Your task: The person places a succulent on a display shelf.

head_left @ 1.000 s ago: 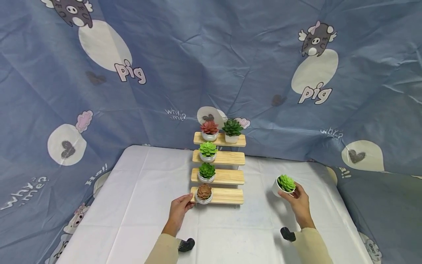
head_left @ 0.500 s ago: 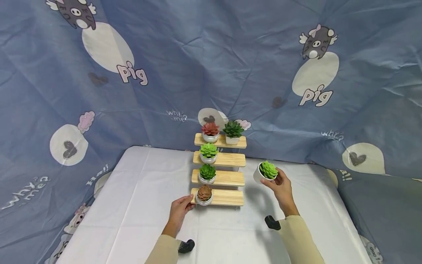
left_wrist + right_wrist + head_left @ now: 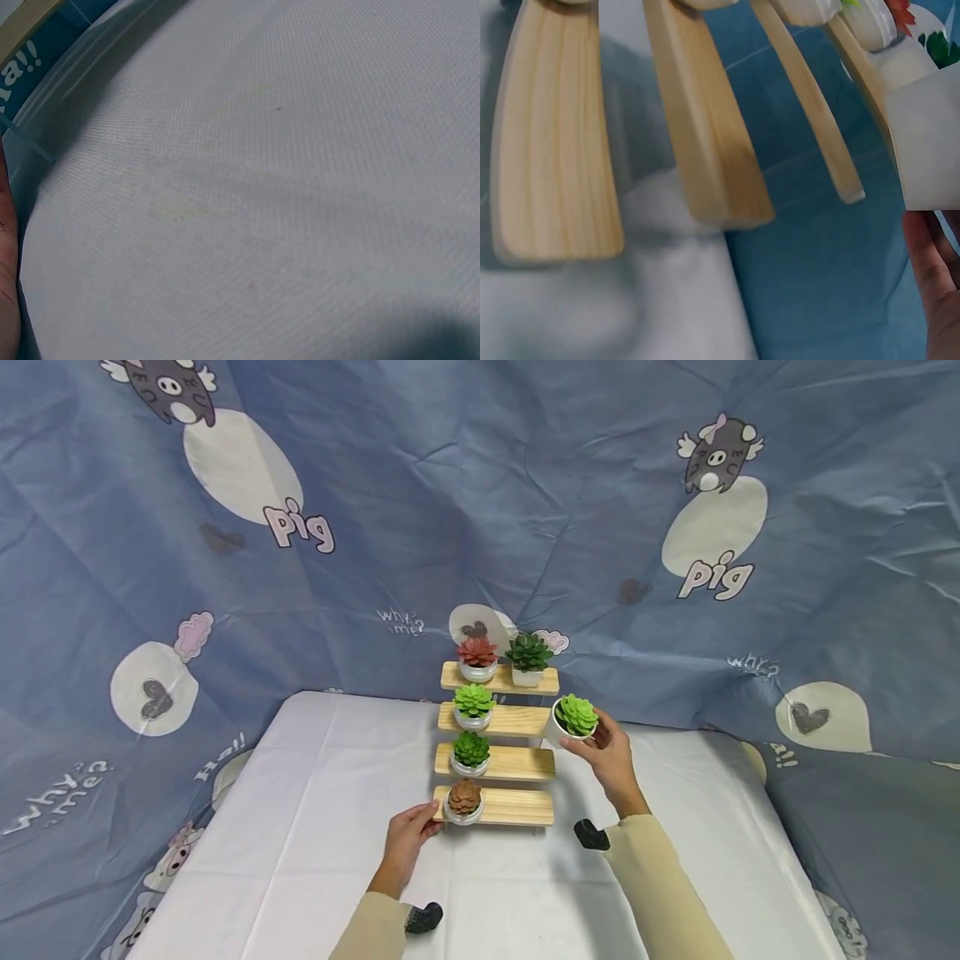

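In the head view my right hand [image 3: 613, 762] grips a potted succulent [image 3: 575, 717], bright green in a white pot, slightly tilted. It overlaps the right end of the second board from the top of a wooden tiered plant stand [image 3: 521, 807]. The right wrist view has the white pot [image 3: 930, 142] at its right edge, above my fingers [image 3: 928, 259]. My left hand [image 3: 407, 839] pinches the left end of the stand's lowest board, beside a brown succulent [image 3: 464, 802]. Only a strip of that hand shows in the left wrist view.
Down the stand's left side sit a red succulent [image 3: 477, 656], a light green one [image 3: 473, 703] and a darker green one [image 3: 470, 752]. A dark green succulent [image 3: 528, 656] occupies the top right. White cloth [image 3: 337, 760] covers the table; blue printed fabric [image 3: 480, 527] hangs behind.
My right hand has carried the bright green succulent leftward and up, from the table's right side to the stand's right end. My left hand has kept its place on the lowest board.
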The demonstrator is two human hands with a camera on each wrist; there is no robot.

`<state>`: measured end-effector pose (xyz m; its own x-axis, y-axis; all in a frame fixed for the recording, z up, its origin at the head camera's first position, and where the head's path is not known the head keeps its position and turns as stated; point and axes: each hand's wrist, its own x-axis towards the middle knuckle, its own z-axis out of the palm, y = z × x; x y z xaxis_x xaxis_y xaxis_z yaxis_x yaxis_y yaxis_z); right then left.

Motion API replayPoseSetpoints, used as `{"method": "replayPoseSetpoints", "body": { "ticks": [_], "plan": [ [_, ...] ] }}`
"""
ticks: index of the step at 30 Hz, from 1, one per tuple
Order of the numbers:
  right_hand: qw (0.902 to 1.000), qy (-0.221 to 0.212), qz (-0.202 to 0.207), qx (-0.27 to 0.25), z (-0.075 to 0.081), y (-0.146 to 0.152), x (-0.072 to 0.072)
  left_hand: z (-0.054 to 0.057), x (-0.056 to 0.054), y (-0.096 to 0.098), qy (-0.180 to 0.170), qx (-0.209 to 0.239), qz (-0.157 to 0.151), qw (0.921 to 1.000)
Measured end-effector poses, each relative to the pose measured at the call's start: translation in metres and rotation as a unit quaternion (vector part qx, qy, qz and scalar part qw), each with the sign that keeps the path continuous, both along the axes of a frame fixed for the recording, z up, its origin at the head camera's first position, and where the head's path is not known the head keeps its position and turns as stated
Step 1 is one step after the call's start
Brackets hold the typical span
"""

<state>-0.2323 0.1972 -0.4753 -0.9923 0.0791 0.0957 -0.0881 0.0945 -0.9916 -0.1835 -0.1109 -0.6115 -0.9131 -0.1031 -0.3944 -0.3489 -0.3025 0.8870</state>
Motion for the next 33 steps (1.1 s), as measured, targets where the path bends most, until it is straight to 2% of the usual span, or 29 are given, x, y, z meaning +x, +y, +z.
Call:
{"method": "replayPoseSetpoints", "body": {
  "ticks": [7,16,23,30,31,33],
  "plan": [
    [0.9993,-0.005,0.034,-0.015,0.006,-0.016,-0.014,-0.002,0.0,-0.001,0.007,0.004,0.004,1.0],
    [0.9985,-0.016,0.051,0.013,0.011,-0.03,-0.029,0.0,0.001,-0.002,0.015,0.019,-0.003,0.9997],
    [0.9972,-0.034,0.062,0.025,0.008,-0.035,-0.036,-0.001,0.001,-0.003,0.018,0.009,-0.006,0.9998],
    [0.997,-0.021,0.07,0.024,0.003,-0.037,-0.038,-0.003,0.001,-0.002,0.019,0.011,-0.013,0.9997],
    [0.997,-0.021,0.071,0.023,0.002,-0.037,-0.038,0.002,0.002,-0.003,0.02,0.013,-0.015,0.9996],
    [0.9967,-0.019,0.075,0.026,0.001,-0.036,-0.039,0.002,0.002,-0.002,0.021,0.013,-0.015,0.9996]
  ]
}}
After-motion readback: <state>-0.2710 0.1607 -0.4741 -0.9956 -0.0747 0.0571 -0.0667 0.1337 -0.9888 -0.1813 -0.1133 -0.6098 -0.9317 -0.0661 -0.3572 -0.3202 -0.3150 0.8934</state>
